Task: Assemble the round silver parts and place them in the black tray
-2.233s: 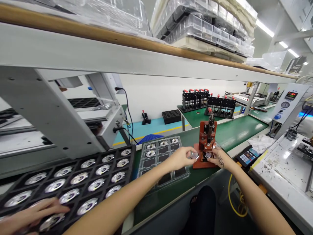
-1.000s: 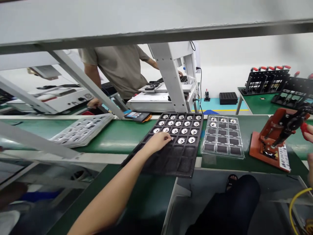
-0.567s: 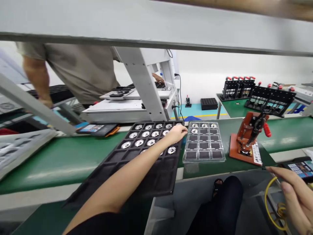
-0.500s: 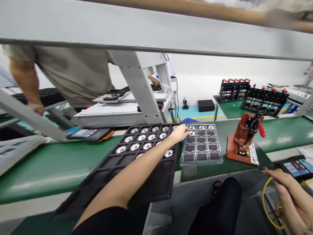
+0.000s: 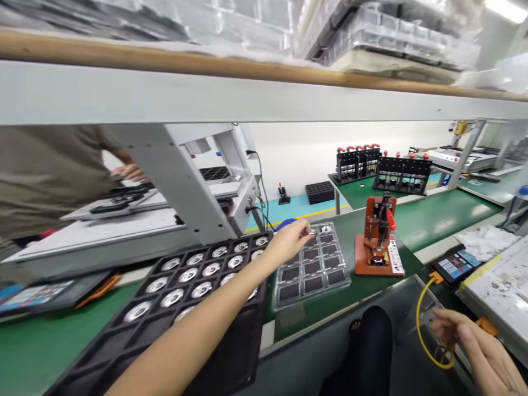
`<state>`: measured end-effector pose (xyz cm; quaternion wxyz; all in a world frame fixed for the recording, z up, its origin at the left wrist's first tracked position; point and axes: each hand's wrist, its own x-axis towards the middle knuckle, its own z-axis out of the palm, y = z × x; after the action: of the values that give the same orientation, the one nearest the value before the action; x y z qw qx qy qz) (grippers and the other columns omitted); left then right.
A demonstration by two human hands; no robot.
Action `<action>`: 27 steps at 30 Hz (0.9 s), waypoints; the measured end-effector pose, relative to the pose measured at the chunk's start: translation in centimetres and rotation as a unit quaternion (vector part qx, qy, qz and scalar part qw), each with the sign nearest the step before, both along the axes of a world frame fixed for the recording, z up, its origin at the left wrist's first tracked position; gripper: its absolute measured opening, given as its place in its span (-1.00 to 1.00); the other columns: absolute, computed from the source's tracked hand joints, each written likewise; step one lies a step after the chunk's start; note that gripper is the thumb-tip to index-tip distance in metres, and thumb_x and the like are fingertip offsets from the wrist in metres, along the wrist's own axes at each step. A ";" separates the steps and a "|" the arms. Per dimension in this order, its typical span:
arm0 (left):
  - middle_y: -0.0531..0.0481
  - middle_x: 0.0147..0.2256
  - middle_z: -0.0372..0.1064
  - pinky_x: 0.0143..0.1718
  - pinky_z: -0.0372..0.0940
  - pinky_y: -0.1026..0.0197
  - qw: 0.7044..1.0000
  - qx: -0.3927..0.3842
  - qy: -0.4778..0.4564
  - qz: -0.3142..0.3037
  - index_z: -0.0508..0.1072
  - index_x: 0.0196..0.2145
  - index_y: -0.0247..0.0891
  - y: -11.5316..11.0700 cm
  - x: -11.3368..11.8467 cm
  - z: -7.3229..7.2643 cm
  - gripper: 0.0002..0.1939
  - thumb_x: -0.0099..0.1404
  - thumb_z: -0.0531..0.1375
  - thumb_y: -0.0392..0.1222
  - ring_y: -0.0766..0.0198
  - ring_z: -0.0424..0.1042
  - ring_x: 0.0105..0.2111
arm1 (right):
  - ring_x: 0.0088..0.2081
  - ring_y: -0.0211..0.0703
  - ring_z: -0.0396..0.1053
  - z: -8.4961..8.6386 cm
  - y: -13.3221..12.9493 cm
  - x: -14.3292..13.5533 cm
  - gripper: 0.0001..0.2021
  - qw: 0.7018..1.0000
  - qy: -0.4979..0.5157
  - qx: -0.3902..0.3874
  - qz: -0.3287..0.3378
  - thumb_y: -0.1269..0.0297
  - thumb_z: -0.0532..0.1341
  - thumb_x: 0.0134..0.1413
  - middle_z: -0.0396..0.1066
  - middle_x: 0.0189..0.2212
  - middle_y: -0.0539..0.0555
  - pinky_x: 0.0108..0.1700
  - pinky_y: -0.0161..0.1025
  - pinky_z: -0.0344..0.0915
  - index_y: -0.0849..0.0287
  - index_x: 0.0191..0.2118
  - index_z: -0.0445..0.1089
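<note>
My left hand (image 5: 292, 237) reaches over the clear plastic tray (image 5: 311, 297). Its fingertips are pinched on a small shiny part (image 5: 309, 235), mostly covered by them. In the tray's far right pocket sits a round silvery part (image 5: 326, 229); several nearer pockets show dark bottoms. Under my left forearm lies a black compartment tray (image 5: 231, 352) with rows of round silvery parts (image 5: 202, 290). My right hand (image 5: 474, 344) hangs low at the right, fingers loosely bent and thumb apart, with nothing visible in it. A yellow cable (image 5: 421, 308) loops beside its fingertips.
A brown toggle-clamp fixture (image 5: 375, 236) with a red handle stands right of the clear tray. Keypad devices lie at the left (image 5: 53, 291) and right (image 5: 457, 267). A shelf beam (image 5: 264, 99) crosses overhead. Behind a grey machine frame, a co-worker's hand (image 5: 130, 171) shows.
The view has swung right and up, shifting the trays left in the picture. My left hand has moved over the clear tray's far edge. My right hand's fingers have curled in more.
</note>
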<state>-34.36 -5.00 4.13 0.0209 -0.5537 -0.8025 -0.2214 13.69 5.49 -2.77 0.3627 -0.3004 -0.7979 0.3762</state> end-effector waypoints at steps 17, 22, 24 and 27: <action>-0.18 -0.24 0.61 -0.22 0.49 0.09 0.733 0.272 0.092 -0.616 0.47 -0.06 -0.23 8.0 26.3 4.5 -0.79 0.60 0.03 -0.32 0.11 0.59 -0.25 | -0.43 -0.26 0.27 7.8 -1.6 0.5 -0.60 0.992 0.089 -0.092 -0.018 0.14 0.49 0.09 0.35 -0.39 -0.06 -0.40 -0.30 0.26 0.11 0.01 0.50; -0.28 0.02 0.55 0.00 0.52 0.02 0.726 0.261 0.049 -0.635 0.34 0.21 -0.27 12.5 31.8 4.1 -0.70 0.58 0.07 -0.29 0.02 0.58 0.02 | -0.44 -0.25 0.27 7.6 -1.2 7.3 -0.66 0.984 0.035 -0.029 -0.171 0.21 0.45 0.08 0.33 -0.44 -0.09 -0.39 -0.30 0.26 0.12 -0.03 0.48; -0.29 0.12 0.49 0.14 0.47 -0.06 0.745 0.230 0.009 -0.626 0.29 0.28 -0.24 15.8 34.4 4.5 -0.62 0.56 0.10 -0.26 -0.03 0.51 0.15 | -0.44 -0.22 0.29 7.8 -1.3 10.5 -0.66 0.966 0.027 0.008 -0.257 0.17 0.43 0.10 0.33 -0.46 -0.07 -0.38 -0.27 0.28 0.13 -0.03 0.47; -0.26 0.20 0.42 0.32 0.32 -0.14 0.766 0.137 -0.042 -0.627 0.34 0.29 -0.20 22.1 38.7 5.4 -0.56 0.50 0.16 -0.24 -0.06 0.40 0.26 | -0.44 -0.18 0.28 8.5 -2.3 14.4 -0.61 0.934 0.026 0.049 -0.353 0.07 0.41 0.14 0.34 -0.46 -0.06 -0.36 -0.23 0.32 0.14 0.02 0.47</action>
<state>4.36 17.05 9.48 -0.0805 -0.9148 -0.2381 -0.3162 28.10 3.19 5.74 0.5074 -0.5346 -0.6481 0.1917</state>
